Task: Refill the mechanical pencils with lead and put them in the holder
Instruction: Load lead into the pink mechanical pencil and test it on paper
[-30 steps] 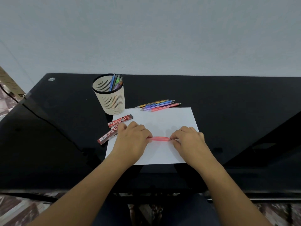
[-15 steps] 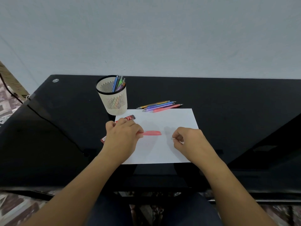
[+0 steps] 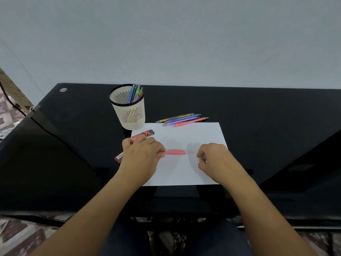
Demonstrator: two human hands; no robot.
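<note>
Pink pencil (image 3: 175,152): one end pinched in left hand (image 3: 140,156) fingertips, free end pointing at right hand (image 3: 215,159), whose fingers were curled together; contents untellable. Step: probably opening for refill. Next: lead case (image 3: 145,134), beyond left knuckles.

Sheet of paper (image 3: 184,137): I see it on the table (image 3: 258,126), near the front edge.
Pencil holder (image 3: 129,115): just behind the paper's far-left corner, with pencils (image 3: 135,93) standing in it.
Loose mechanical pencils (image 3: 182,119): bunched along the paper's far edge, right of the holder.
Lead cases: one (image 3: 145,134) across the paper's far-left corner, another (image 3: 119,157) left of the paper.
Pencil barrel (image 3: 175,152): over the paper, its left end in the left hand (image 3: 142,156), apart from the right hand (image 3: 215,159).
</note>
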